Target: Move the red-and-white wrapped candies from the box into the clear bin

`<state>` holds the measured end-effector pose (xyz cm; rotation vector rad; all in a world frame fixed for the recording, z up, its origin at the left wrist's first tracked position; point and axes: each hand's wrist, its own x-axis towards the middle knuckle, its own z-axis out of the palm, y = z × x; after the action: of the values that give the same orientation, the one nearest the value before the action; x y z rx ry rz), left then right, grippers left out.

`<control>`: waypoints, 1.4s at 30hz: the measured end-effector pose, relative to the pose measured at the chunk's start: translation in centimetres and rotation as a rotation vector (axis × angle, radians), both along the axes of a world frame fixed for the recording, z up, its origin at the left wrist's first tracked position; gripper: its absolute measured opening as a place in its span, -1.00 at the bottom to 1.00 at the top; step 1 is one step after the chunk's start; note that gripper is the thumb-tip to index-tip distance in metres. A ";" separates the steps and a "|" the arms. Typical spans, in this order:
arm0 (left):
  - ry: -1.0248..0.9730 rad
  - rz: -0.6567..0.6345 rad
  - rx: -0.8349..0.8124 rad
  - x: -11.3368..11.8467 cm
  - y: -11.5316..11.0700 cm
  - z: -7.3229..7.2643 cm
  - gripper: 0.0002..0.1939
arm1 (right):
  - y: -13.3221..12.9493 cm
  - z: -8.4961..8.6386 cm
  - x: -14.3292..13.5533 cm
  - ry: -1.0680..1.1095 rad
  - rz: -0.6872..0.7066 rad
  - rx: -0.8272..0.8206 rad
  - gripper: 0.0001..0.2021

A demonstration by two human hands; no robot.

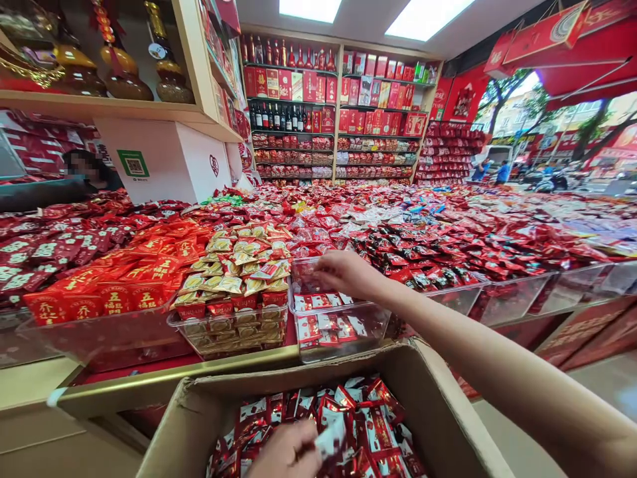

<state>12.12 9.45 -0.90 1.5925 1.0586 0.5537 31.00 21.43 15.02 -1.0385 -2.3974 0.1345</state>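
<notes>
My left hand (pixel 291 450) is down in an open cardboard box (pixel 450 405), blurred by motion. Between its thumb and fingers is a small white-and-red candy packet (pixel 330 439). Many similar red-and-white candy packets (pixel 375 428) lie loose in the box around it. Over a clear plastic bin (pixel 343 355) just beyond the box, my right hand (pixel 346 273) has its fingers curled together and pointing left; whatever they hold is hidden. Flat red-and-white packets (pixel 328 325) are lined up inside the bin's front, partly behind its wall.
Left of the bin stands another bin of gold durian packets (pixel 243 265), then red packets (pixel 129 285). Dark red packets (pixel 423 255) fill bins to the right. A gold counter edge (pixel 239 364) runs behind the box. A person (pixel 89 169) is at the far left.
</notes>
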 end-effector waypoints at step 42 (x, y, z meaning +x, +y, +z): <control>-0.569 0.331 -0.432 1.5 -0.9 1.7 -0.56 | -13.1 -12.1 -2.0 -0.011 -0.035 0.018 -0.80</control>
<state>13.60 8.57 0.80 0.8123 0.9215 0.8706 29.05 8.36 2.87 -1.0755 -2.3840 0.0952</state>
